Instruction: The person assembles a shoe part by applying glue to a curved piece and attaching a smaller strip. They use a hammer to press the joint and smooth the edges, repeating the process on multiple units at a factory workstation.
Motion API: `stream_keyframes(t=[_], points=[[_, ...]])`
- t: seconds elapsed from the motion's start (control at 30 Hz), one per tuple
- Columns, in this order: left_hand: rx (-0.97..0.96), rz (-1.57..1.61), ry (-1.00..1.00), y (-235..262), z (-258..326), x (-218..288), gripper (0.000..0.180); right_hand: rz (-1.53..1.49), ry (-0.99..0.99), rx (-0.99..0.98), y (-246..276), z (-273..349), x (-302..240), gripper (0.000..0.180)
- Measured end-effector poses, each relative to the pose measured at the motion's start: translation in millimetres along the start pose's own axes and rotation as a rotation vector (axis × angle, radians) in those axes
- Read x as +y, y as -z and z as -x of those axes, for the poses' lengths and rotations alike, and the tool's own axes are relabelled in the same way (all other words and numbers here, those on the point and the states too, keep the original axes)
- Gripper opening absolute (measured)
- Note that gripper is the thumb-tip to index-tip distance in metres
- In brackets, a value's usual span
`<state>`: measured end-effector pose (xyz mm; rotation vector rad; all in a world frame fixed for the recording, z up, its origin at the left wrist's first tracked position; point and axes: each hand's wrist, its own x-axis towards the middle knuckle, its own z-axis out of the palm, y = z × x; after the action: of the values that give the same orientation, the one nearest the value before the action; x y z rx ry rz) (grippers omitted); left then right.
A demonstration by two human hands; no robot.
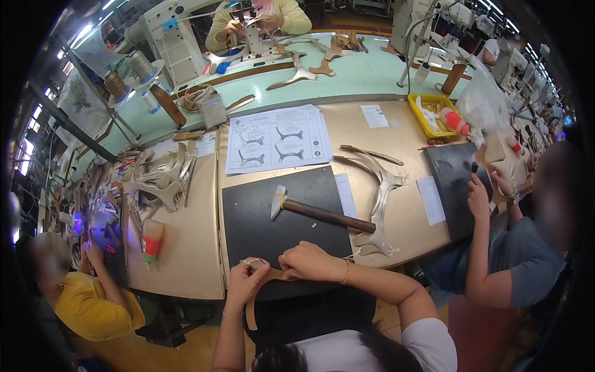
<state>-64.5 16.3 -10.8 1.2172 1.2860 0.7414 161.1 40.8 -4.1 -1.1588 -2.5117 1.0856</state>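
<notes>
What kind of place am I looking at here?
Likely a shoe or leather-goods workshop: industrial sewing machines at the back, stacks of cut leather pieces on shared benches, and a hammer on a black work mat.

A single head-worn fisheye looks steeply down, close over the bench, which fills the frame's centre; its dark, bent rim probably hides the room's edges.

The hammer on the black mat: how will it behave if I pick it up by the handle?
The hammer is probably head-heavy: metal head, slim wooden handle. Its round handle may roll slightly on the black mat if nudged.
</notes>
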Motion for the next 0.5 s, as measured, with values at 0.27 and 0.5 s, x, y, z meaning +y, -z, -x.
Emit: stream_keyframes(t=[0.27,0.5], points=[[-0.161,0.834,0.061,24.5,-20.6,-15.3,0.045,-0.261,-0.044,0.354,10.2,-4.7,-5.8,0.019],[-0.097,0.667,0.108,-15.7,-17.9,-12.8,0.031,-0.294,-0.086,0.476,4.6,-17.6,-3.9,0.021]])
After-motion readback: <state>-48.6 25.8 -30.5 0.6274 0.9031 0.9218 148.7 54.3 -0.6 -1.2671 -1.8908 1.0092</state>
